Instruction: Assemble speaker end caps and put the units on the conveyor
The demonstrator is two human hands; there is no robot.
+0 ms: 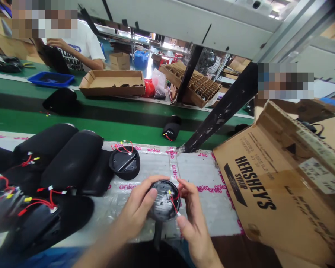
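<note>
A round black housing [162, 203], probably part of a speaker, is held over the near edge of the bench, its shiny end facing up. Thin red wires [173, 203] with small yellow and white connectors come out of that end. My left hand [139, 203] is closed around the left side, thumb pressed on the top face. My right hand [194, 212] curves around the right side, fingers at the rim and thumb beside the white connector. Just beyond my left hand stands a black fabric-covered speaker body [124, 162] with its wired end up.
Several black speaker bodies [72, 160] with red wires lie at left. A green conveyor [123, 123] crosses behind, carrying a small black speaker [171, 128]. A slanted black post [220, 111] and a large Hershey's carton [268, 178] stand at right. A co-worker [86, 44] is across the line.
</note>
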